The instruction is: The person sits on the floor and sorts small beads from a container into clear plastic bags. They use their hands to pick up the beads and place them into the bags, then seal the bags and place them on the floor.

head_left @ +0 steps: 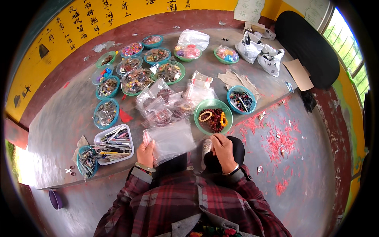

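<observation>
My left hand (146, 154) is closed on the edge of a clear plastic bag (175, 139), which lies flat over the platform's near edge and my lap. My right hand (224, 153) is held above my knee with thumb and fingers pinched together; what they hold, if anything, is too small to make out. Just beyond it stands a green bowl (205, 103) of dark red, yellow and pale beaded bracelets (215, 121). Past the bag lies a heap of clear bags with dark beads inside (160, 112), beside a stack of empty-looking clear bags (199, 89).
A white tray (130, 129) of pens and a blue bowl (85, 150) of pens stand left, near scissors (70, 170). Several bowls of small goods fill the back left. A blue bowl (229, 94) sits right. Red scraps (278, 138) litter the lower floor.
</observation>
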`<state>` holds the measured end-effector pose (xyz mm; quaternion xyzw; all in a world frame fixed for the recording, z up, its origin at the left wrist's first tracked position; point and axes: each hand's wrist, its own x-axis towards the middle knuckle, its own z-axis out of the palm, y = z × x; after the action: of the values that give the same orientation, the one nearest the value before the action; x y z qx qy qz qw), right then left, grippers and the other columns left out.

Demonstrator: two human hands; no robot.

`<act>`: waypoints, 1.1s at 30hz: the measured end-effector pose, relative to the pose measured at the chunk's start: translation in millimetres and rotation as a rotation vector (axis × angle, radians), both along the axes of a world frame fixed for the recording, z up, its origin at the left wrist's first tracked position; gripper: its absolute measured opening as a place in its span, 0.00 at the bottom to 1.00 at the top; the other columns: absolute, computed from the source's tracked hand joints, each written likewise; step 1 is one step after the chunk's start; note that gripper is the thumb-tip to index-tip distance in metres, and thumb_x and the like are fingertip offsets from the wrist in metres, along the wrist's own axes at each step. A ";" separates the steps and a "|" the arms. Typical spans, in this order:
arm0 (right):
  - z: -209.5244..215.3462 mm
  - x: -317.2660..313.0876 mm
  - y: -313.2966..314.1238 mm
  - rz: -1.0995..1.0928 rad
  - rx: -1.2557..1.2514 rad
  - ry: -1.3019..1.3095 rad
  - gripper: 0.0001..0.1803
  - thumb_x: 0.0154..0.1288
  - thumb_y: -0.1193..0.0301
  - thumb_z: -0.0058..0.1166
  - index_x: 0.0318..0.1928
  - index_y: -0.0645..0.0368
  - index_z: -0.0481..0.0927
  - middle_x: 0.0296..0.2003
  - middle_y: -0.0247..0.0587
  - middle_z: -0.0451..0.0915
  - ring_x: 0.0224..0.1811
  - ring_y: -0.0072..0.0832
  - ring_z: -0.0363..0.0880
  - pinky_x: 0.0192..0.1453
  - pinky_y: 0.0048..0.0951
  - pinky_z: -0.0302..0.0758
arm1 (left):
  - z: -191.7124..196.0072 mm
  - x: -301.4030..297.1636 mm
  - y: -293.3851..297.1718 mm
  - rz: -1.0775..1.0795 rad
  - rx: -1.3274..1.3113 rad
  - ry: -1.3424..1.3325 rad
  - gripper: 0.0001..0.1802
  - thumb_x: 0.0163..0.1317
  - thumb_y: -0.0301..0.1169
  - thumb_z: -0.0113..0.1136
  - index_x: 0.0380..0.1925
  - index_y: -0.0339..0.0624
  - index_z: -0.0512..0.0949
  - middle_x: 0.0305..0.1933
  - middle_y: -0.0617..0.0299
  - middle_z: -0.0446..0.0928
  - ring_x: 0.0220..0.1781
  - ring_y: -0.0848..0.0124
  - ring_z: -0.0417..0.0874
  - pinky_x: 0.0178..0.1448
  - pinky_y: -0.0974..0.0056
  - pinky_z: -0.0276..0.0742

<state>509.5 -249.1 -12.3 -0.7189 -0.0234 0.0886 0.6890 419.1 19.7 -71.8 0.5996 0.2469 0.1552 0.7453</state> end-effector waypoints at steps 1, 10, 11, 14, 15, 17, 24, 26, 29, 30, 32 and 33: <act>-0.1 -0.3 -9.1 0.009 -0.128 -0.140 0.08 0.61 0.70 0.51 0.32 0.63 0.76 0.14 0.32 0.71 0.14 0.18 0.69 0.19 0.19 0.64 | 2.9 1.5 4.7 0.032 -0.042 -0.021 0.06 0.61 0.27 0.52 0.34 0.37 0.75 0.27 0.71 0.72 0.26 0.83 0.70 0.32 0.74 0.68; 6.2 -12.9 -82.4 -0.097 -0.985 -0.728 0.09 0.52 0.73 0.54 0.36 0.59 0.77 0.38 0.42 0.77 0.46 0.40 0.73 0.50 0.37 0.66 | -17.3 49.2 34.4 0.103 0.052 -0.026 0.07 0.61 0.29 0.53 0.33 0.35 0.75 0.26 0.70 0.71 0.26 0.82 0.70 0.31 0.73 0.67; 4.3 -15.1 -84.6 -0.112 -0.998 -0.731 0.08 0.52 0.73 0.54 0.35 0.59 0.77 0.39 0.41 0.77 0.47 0.39 0.72 0.51 0.37 0.66 | -22.1 64.4 35.3 0.099 0.083 -0.025 0.07 0.60 0.29 0.53 0.33 0.35 0.75 0.26 0.70 0.71 0.26 0.82 0.69 0.31 0.73 0.67; 2.4 -15.1 -80.1 -0.148 -0.995 -0.733 0.08 0.52 0.73 0.54 0.34 0.59 0.78 0.39 0.40 0.77 0.48 0.38 0.73 0.51 0.36 0.66 | -16.2 110.5 29.1 0.121 0.100 -0.044 0.08 0.60 0.30 0.54 0.32 0.35 0.75 0.25 0.70 0.71 0.25 0.82 0.69 0.29 0.74 0.65; 1.8 -11.4 -77.9 -0.153 -0.977 -0.751 0.07 0.52 0.73 0.54 0.34 0.58 0.78 0.37 0.39 0.78 0.46 0.37 0.74 0.50 0.35 0.67 | -19.4 128.8 28.4 0.136 0.088 -0.062 0.08 0.60 0.31 0.55 0.31 0.35 0.75 0.24 0.70 0.70 0.24 0.82 0.69 0.28 0.73 0.65; 3.0 -7.5 -72.5 -0.133 -0.938 -0.768 0.07 0.51 0.74 0.54 0.33 0.58 0.78 0.36 0.38 0.78 0.44 0.36 0.75 0.49 0.35 0.68 | -30.4 172.3 31.5 0.142 0.147 -0.041 0.09 0.59 0.32 0.56 0.30 0.35 0.74 0.21 0.70 0.70 0.21 0.82 0.68 0.24 0.73 0.63; -0.3 14.1 -68.6 -0.087 -0.889 -0.741 0.08 0.47 0.78 0.56 0.32 0.57 0.77 0.33 0.37 0.79 0.41 0.34 0.77 0.45 0.32 0.69 | -31.5 294.3 -13.7 0.025 0.005 0.056 0.11 0.58 0.38 0.56 0.26 0.42 0.73 0.14 0.68 0.67 0.11 0.77 0.65 0.13 0.70 0.57; -0.1 18.6 -69.1 -0.071 -0.878 -0.731 0.08 0.47 0.78 0.56 0.31 0.58 0.77 0.33 0.36 0.79 0.40 0.34 0.77 0.44 0.32 0.69 | -50.8 322.0 -24.6 -0.033 -0.036 0.088 0.11 0.58 0.39 0.56 0.26 0.43 0.73 0.14 0.68 0.67 0.10 0.77 0.65 0.13 0.69 0.57; -2.2 25.2 -69.4 -0.048 -0.856 -0.739 0.08 0.45 0.78 0.56 0.31 0.57 0.77 0.32 0.35 0.79 0.39 0.32 0.78 0.43 0.31 0.69 | -71.5 356.9 -43.7 -0.138 -0.095 0.221 0.11 0.58 0.40 0.55 0.28 0.43 0.73 0.14 0.68 0.67 0.11 0.77 0.64 0.13 0.69 0.57; -2.6 27.6 -70.1 -0.037 -0.848 -0.737 0.08 0.45 0.78 0.56 0.31 0.57 0.77 0.32 0.35 0.79 0.39 0.32 0.78 0.43 0.31 0.69 | -77.0 366.9 -49.5 -0.157 -0.117 0.200 0.11 0.58 0.39 0.55 0.28 0.43 0.73 0.14 0.68 0.67 0.11 0.77 0.64 0.13 0.69 0.57; -3.2 32.2 -72.5 -0.017 -0.844 -0.727 0.09 0.44 0.78 0.57 0.30 0.57 0.77 0.32 0.34 0.79 0.39 0.31 0.78 0.43 0.31 0.70 | -87.5 386.0 -61.1 -0.192 -0.162 0.160 0.11 0.58 0.39 0.55 0.29 0.43 0.74 0.14 0.68 0.67 0.11 0.77 0.64 0.14 0.70 0.57; -3.9 33.9 -73.9 -0.007 -0.840 -0.724 0.09 0.43 0.78 0.57 0.30 0.57 0.77 0.32 0.34 0.79 0.38 0.31 0.78 0.43 0.31 0.70 | -94.4 395.3 -65.9 -0.186 -0.147 0.153 0.11 0.59 0.38 0.54 0.30 0.41 0.74 0.15 0.68 0.68 0.11 0.77 0.65 0.14 0.70 0.58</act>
<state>543.3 -323.0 -16.2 -0.9166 -0.2190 -0.1646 0.2912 814.4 -46.2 -166.3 0.5738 0.2573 0.0208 0.7773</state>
